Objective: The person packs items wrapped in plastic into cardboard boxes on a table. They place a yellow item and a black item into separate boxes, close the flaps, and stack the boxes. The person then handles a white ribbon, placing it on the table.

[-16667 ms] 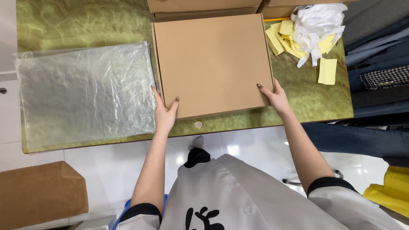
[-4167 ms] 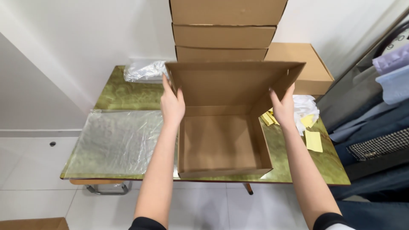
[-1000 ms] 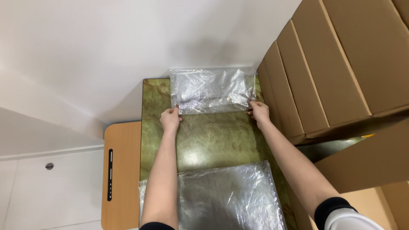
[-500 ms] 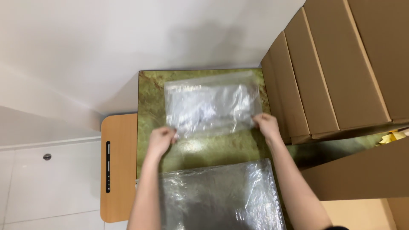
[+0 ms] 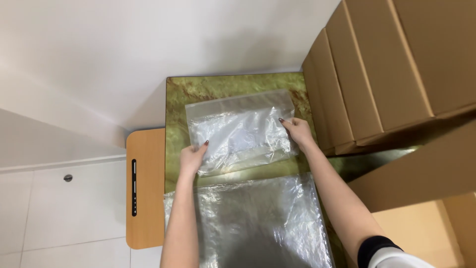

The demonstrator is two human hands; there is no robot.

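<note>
A stack of clear plastic bags (image 5: 238, 129) lies at the far end of a green marbled table (image 5: 225, 84). My left hand (image 5: 193, 158) grips the stack's near left corner. My right hand (image 5: 296, 131) grips its right edge. The near edge of the stack is lifted a little off the table. A second, larger sheet of clear plastic (image 5: 258, 223) lies flat on the table closer to me, between my forearms.
Closed cardboard boxes (image 5: 377, 74) are piled at the right of the table. An open cardboard box (image 5: 426, 198) with its flap up stands at the near right. A wooden chair seat (image 5: 144, 188) sits left of the table, against white wall and floor tiles.
Both hands have drawn the stack of plastic bags toward me along the table, and my view has shifted a little nearer.
</note>
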